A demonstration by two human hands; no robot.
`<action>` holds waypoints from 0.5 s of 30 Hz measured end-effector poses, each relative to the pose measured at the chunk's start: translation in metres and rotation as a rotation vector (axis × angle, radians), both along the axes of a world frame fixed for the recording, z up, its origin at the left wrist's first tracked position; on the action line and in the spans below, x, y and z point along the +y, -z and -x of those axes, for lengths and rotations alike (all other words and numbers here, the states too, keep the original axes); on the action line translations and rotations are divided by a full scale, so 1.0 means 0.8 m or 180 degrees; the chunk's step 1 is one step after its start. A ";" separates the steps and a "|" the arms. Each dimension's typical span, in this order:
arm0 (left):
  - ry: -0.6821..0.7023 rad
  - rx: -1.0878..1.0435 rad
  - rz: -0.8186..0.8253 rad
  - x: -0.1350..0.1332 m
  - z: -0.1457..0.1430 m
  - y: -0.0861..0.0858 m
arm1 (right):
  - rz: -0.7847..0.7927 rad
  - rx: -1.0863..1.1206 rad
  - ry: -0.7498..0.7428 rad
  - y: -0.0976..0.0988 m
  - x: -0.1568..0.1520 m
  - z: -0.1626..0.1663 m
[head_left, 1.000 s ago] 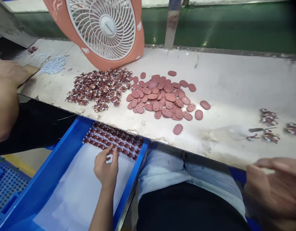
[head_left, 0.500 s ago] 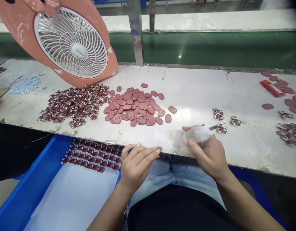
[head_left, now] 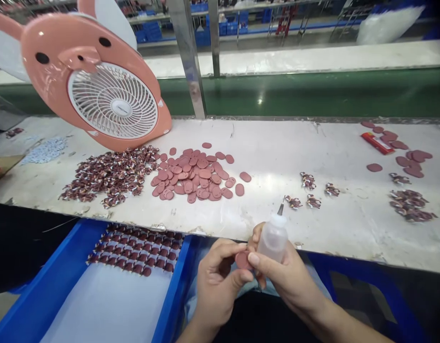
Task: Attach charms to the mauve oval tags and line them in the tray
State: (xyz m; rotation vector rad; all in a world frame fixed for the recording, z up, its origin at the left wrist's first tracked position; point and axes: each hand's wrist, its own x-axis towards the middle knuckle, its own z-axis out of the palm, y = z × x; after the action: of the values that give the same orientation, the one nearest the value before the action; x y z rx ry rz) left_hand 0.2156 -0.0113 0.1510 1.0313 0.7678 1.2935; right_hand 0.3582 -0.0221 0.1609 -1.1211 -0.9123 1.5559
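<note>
My left hand (head_left: 220, 278) pinches the edge of a reddish-brown oval disc (head_left: 242, 260) between thumb and fingers, just off the table's front edge. My right hand (head_left: 289, 274) is wrapped round a translucent squeeze bottle (head_left: 273, 238) with a thin metal needle tip, which points up. The right thumb also touches the disc, so both hands meet at it. Beyond them lies a loose pile of similar oval discs (head_left: 195, 174), some with small holes. Several small brown-and-white figure pieces (head_left: 313, 201) lie near the bottle's tip.
An orange animal-shaped fan (head_left: 113, 100) stands at the back left, behind a heap of brown figure pieces (head_left: 109, 174). Below the table edge, a blue bin (head_left: 177, 286) holds rows of assembled pieces (head_left: 141, 247) on white sheeting. A red packet (head_left: 377, 143) lies among discs at right.
My left hand has left the table's edge and now pinches a disc. My right hand has moved left towards it, turning the bottle from slanting rightward to nearly upright. The view has tilted up.
</note>
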 end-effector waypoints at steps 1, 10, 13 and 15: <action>-0.0009 -0.0124 0.0045 0.000 -0.002 0.003 | -0.0002 0.0042 -0.0004 0.003 -0.003 -0.001; 0.0285 -0.1170 0.1519 -0.006 -0.001 -0.010 | -0.0679 -0.1840 0.0898 -0.009 -0.035 -0.082; 0.0429 -0.1376 0.1592 -0.005 -0.005 -0.014 | -0.0898 -0.1665 0.1274 -0.015 -0.044 -0.095; 0.0508 -0.1382 0.1649 -0.007 -0.009 -0.015 | -0.1039 -0.1466 0.1372 -0.015 -0.050 -0.094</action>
State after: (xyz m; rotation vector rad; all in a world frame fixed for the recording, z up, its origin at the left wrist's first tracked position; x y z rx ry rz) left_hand 0.2226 -0.0167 0.1628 0.3680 0.6215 1.0497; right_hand 0.4334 -0.0624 0.1728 -1.3501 -1.0902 0.7784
